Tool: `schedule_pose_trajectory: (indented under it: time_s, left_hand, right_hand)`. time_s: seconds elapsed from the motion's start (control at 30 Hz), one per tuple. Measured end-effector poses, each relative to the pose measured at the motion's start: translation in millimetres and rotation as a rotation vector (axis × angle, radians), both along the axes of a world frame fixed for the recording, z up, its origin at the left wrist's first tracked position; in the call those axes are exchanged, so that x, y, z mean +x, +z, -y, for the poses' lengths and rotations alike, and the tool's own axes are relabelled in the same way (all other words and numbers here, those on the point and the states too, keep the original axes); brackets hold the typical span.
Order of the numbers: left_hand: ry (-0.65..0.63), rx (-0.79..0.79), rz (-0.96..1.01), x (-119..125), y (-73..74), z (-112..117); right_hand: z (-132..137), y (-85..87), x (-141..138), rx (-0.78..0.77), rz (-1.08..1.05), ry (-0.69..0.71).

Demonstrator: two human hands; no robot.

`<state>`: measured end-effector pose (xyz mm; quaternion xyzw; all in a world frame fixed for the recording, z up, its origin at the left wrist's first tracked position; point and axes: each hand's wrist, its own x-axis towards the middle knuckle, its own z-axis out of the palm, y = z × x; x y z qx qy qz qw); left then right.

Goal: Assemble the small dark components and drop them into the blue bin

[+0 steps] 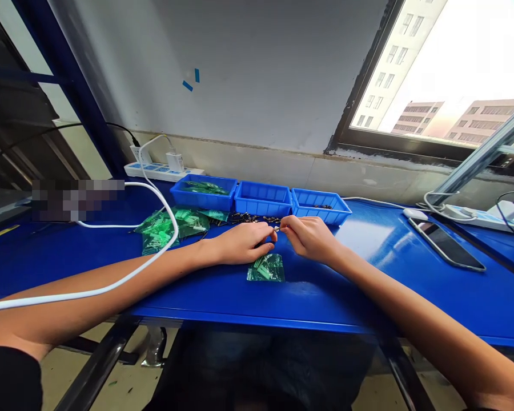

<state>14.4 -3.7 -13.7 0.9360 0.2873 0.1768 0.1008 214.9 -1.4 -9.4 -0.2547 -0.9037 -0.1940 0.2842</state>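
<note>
Over the middle of the blue table (214,297), my left hand (246,242) and my right hand (310,237) meet fingertip to fingertip. Both are closed in a pinch around a tiny light-coloured piece (277,228), too small to name. Just below my left hand lies a small clear green bag (266,268) with pale strips inside. Small dark and brass-coloured parts (245,218) are scattered behind my hands. Left of them a heap of green bags (163,228) holds similar pale pieces.
Three blue bins stand behind: the left bin (203,200) holds green bags, the middle bin (263,200), and the right bin (321,206) with a few dark parts. A white cable (111,291) crosses above my left forearm. A phone (448,242) and power strips (154,171) lie near the edges.
</note>
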Motion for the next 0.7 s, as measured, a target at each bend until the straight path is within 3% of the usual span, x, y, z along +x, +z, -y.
schedule_pose_trajectory:
  time_s: [0.7]
  left_hand:
    - [0.013, -0.001, -0.02, -0.8, 0.7, -0.5]
  right_hand:
    - [-1.6, -0.9, 2.1, -0.048, 0.123, -0.05]
